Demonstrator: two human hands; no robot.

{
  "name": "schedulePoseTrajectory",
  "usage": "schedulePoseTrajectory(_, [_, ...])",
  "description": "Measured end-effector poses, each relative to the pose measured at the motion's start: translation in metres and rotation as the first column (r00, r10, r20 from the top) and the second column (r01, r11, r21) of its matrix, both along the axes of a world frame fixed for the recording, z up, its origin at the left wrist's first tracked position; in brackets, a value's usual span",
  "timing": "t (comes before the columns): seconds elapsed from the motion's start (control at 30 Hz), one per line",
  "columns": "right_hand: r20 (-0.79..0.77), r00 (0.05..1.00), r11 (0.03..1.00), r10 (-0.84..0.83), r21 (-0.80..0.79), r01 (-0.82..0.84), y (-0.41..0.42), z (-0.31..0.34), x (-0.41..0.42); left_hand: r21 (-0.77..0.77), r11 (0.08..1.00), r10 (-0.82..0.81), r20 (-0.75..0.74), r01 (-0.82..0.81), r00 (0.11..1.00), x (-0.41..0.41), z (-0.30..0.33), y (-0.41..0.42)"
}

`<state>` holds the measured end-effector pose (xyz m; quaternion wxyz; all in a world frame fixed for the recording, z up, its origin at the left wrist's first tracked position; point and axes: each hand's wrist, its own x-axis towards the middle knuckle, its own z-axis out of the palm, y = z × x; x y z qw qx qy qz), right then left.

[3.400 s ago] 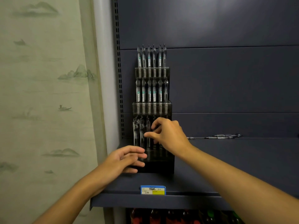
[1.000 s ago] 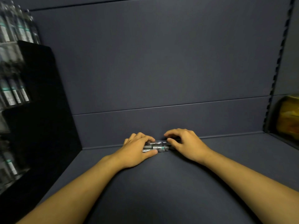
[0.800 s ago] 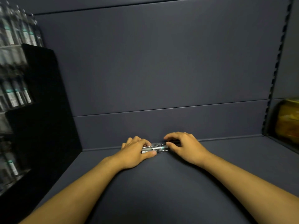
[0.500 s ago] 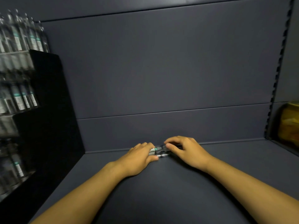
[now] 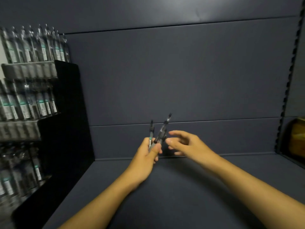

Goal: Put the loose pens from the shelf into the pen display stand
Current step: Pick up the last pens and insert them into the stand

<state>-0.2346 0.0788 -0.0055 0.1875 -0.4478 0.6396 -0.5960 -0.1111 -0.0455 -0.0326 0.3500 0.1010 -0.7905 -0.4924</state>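
Head view, looking forward and down into a dark blue shelf (image 5: 181,187).

Left hand (image 5: 145,156) raised above the shelf floor, fingers and thumb curled round the lower ends of a small bunch of pens (image 5: 159,133); exact count hard to tell, at least two. Pens fanned upward out of the fist, one near upright, another tilted right, dark tips uppermost, a teal band showing just above the thumb.

Right hand (image 5: 186,144) just beside the pens on their right, blurred, fingers loosely spread and holding nothing; fingertips (image 5: 170,142) close to the tilted pen, contact not clear.

Stand (image 5: 49,126) at far left, black-sided, stepped in tiers, standing on the shelf, well apart from both hands. Tiers filled with upright pens in clear barrels with teal and white labels, blurred.

Perforated upright (image 5: 290,80) along the right edge, a yellowish pack (image 5: 297,138) beyond it.
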Motion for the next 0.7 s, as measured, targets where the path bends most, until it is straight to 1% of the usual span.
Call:
schedulePoseTrajectory(0.07, [0.027,0.998,0.997,0.058,-0.046,-0.057,-0.011,0.003,0.021,0.025,0.999,-0.027,-0.038,0.028,0.999,-0.004,-0.001,0.019])
schedulePoseTrajectory(0.1, [0.024,0.999,0.996,0.042,-0.075,-0.040,-0.017,0.002,0.028,0.001,1.000,-0.030,-0.045,0.030,0.999,-0.004,-0.003,0.027])
schedulePoseTrajectory(0.23, [-0.113,0.984,0.988,-0.137,-0.081,0.128,-0.032,-0.006,0.042,-0.168,0.985,-0.046,-0.069,0.033,0.997,-0.004,-0.016,0.044])
schedulePoseTrajectory(0.27, [-0.150,0.976,0.985,-0.160,-0.084,0.149,-0.033,-0.009,0.044,-0.170,0.985,-0.045,-0.086,0.030,0.995,-0.001,-0.017,0.044])
schedulePoseTrajectory(0.33, [-0.184,0.965,0.981,-0.186,-0.095,0.170,-0.033,-0.012,0.047,-0.144,0.989,-0.050,-0.089,0.037,0.995,-0.002,-0.021,0.040])
schedulePoseTrajectory(0.37, [-0.175,0.966,0.979,-0.189,-0.107,0.172,-0.032,-0.013,0.048,-0.112,0.992,-0.068,-0.083,0.059,0.994,-0.003,-0.020,0.040])
schedulePoseTrajectory(0.4, [-0.158,0.970,0.979,-0.183,-0.125,0.164,-0.031,-0.014,0.048,-0.040,0.996,-0.080,-0.096,0.076,0.992,-0.004,-0.021,0.040])
schedulePoseTrajectory(0.43, [-0.133,0.975,0.977,-0.176,-0.144,0.157,-0.031,-0.016,0.048,-0.001,0.998,-0.068,-0.105,0.068,0.992,-0.006,-0.023,0.040])
schedulePoseTrajectory(0.5, [-0.106,0.980,0.975,-0.170,-0.166,0.151,-0.029,-0.019,0.048,-0.028,0.998,-0.063,-0.110,0.060,0.992,-0.006,-0.025,0.043])
schedulePoseTrajectory(0.7, [-0.095,0.977,0.969,-0.190,-0.181,0.170,-0.027,-0.028,0.046,0.033,0.995,-0.085,-0.102,0.089,0.991,-0.009,-0.026,0.045])
